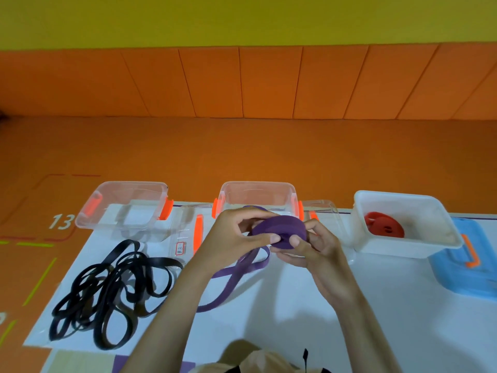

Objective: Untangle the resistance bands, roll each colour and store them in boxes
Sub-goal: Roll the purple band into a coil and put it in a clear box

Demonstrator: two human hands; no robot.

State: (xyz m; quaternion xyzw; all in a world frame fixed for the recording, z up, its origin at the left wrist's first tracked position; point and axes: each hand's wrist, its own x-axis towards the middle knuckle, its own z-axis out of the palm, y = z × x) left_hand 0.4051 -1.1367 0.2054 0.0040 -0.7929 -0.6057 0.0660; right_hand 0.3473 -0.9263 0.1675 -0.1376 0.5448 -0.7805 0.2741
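Far left, I log the black bands as a tangled heap on the sheet, not started, and the left box behind them shows no roll. In the middle, left hand and right hand both curl round the purple roll just in front of the middle box; the purple tail hangs loose to the sheet, so I'd call purple partly wound. On the right, the red roll lies in the white box, done.

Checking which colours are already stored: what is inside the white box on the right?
A rolled red resistance band lies inside the white box, toward its left end. Nothing else shows, though the box's opaque near wall hides part of its floor.
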